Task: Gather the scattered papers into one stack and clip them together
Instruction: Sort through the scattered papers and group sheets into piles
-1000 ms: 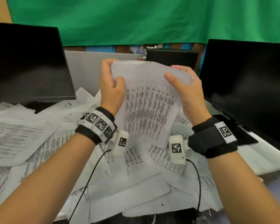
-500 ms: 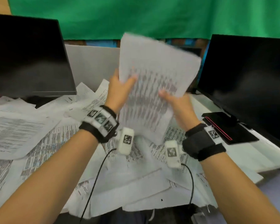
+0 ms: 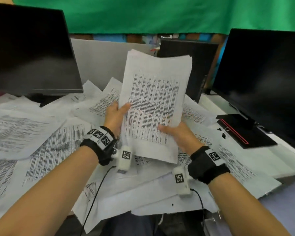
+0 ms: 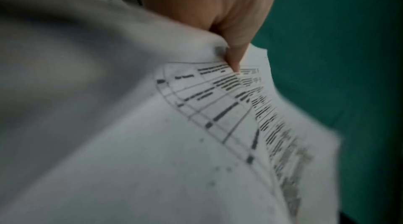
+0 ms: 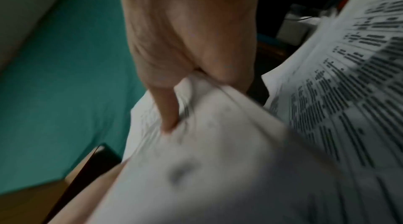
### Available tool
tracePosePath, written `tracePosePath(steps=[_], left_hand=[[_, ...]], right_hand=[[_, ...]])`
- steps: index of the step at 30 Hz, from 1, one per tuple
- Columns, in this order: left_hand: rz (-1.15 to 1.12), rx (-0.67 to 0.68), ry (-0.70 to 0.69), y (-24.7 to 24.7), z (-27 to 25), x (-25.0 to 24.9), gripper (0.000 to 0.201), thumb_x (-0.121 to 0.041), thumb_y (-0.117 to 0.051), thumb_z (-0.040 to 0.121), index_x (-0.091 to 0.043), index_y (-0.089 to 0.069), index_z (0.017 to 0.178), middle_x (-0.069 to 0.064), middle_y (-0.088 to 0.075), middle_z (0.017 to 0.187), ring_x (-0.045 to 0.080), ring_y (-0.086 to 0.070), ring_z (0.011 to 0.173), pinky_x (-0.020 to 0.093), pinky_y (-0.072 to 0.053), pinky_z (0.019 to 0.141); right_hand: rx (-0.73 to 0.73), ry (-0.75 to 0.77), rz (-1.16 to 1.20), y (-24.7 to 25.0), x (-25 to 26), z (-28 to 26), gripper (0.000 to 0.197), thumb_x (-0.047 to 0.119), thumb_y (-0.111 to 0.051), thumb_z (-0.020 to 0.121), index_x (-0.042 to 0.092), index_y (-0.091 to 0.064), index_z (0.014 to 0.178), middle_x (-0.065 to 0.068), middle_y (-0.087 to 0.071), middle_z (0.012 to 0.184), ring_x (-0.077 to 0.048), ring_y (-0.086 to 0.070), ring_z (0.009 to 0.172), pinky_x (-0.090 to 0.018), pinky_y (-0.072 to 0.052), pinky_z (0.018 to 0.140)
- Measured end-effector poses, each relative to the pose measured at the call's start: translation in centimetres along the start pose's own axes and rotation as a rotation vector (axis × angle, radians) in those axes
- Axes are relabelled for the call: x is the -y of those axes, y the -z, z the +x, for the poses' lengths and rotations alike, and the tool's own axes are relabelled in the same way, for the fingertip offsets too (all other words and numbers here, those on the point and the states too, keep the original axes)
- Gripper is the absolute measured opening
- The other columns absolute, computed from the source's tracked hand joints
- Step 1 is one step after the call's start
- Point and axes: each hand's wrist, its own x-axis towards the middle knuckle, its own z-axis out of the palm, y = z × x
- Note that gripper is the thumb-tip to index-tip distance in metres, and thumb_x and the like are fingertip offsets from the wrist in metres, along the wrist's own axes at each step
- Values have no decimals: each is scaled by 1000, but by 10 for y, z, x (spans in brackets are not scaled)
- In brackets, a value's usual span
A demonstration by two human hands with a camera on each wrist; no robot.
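Both hands hold a small printed stack (image 3: 153,106) upright above the desk's centre: the left hand (image 3: 115,116) pinches its left edge, the right hand (image 3: 179,135) grips the near right corner. To square it well, loosen both grips slightly and tap the near edge on the desk before adding the scattered sheets (image 3: 46,133). The binder clip (image 3: 224,132) waits to the right.

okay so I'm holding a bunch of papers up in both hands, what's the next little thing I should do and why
Probably tap the held stack on its bottom edge to square it. The left hand and right hand grip its lower sides, and its top edges look uneven. Many loose sheets lie on the desk, so gathering isn't done; the binder clip can wait.
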Motion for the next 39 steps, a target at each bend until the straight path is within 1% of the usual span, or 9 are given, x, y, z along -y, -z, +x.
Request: tracePosePath(steps=[4, 7, 12, 15, 20, 27, 33, 36, 39], left_hand=[[206, 320, 191, 3, -4, 17, 32, -20, -59, 90, -14, -58, 121, 7, -70, 108, 23, -69, 94, 38, -56, 80], [265, 215, 145, 1, -10, 39, 32, -18, -60, 92, -10, -55, 122, 1, -68, 102, 13, -65, 83, 27, -53, 64], [654, 84, 174, 11, -5, 73, 41, -16, -47, 98, -15, -42, 58, 3, -40, 56, 14, -36, 47, 21, -34, 48], [722, 131, 162, 12, -8, 72, 40, -20, -36, 100, -12, -44, 62, 6, -41, 57, 13, -36, 44, 18, -29, 42], [874, 200, 134, -7, -13, 71, 40, -41, -23, 102, -12, -44, 85, -1, -41, 72, 12, -42, 64, 22, -30, 53], [725, 128, 150, 0, -5, 82, 40, -22, -38, 101, -14, -40, 63, 1, -35, 61, 14, -33, 52, 24, -28, 51], [523, 124, 236, 13, -3, 92, 26, -19, -37, 101, -7, -59, 107, 10, -59, 89, 26, -57, 78, 32, -48, 63], [353, 132, 325, 16, -1, 94, 25, -13, -39, 100, -4, -59, 112, 17, -64, 113, 32, -62, 103, 45, -50, 89], [241, 105, 352, 20, 1, 94, 22, -8, -41, 99, 1, -56, 112, 21, -62, 115, 32, -62, 99, 41, -52, 82]], right_hand=[[-267, 7, 98, 14, 1, -1, 27, 12, -66, 93, 13, -65, 120, -7, -73, 115, -18, -72, 100, -25, -60, 77], [-100, -118, 51, 27, -2, -4, 38, 15, -63, 95, 9, -58, 132, -9, -71, 121, -23, -70, 106, -31, -61, 80], [-472, -323, -357, 74, -16, -5, 80, 57, -63, 84, 4, -46, 141, -12, -56, 137, -29, -55, 121, -42, -45, 102], [-697, -504, -542, 101, -29, -20, 95, 52, -71, 78, 9, -27, 150, -18, -33, 151, -35, -33, 140, -45, -32, 114], [-629, -341, -356, 107, -44, -26, 112, 32, -80, 49, 1, -31, 146, -8, -54, 132, -31, -54, 123, -42, -48, 101], [-410, -483, -1085, 92, -30, -33, 35, 23, -65, 86, 7, -52, 114, -10, -49, 111, -28, -49, 107, -37, -46, 85], [-550, -133, -987, 87, -27, -32, 68, 2, -63, 88, 14, -33, 148, -14, -58, 128, -30, -54, 114, -42, -50, 93], [-569, -149, -631, 87, -26, -27, 83, 4, -63, 91, 19, -13, 156, -13, -58, 130, -23, -57, 104, -38, -50, 92], [-443, -382, -417, 96, -30, -29, 93, 8, -80, 73, 6, -28, 150, -13, -57, 129, -28, -57, 118, -47, -48, 103]])
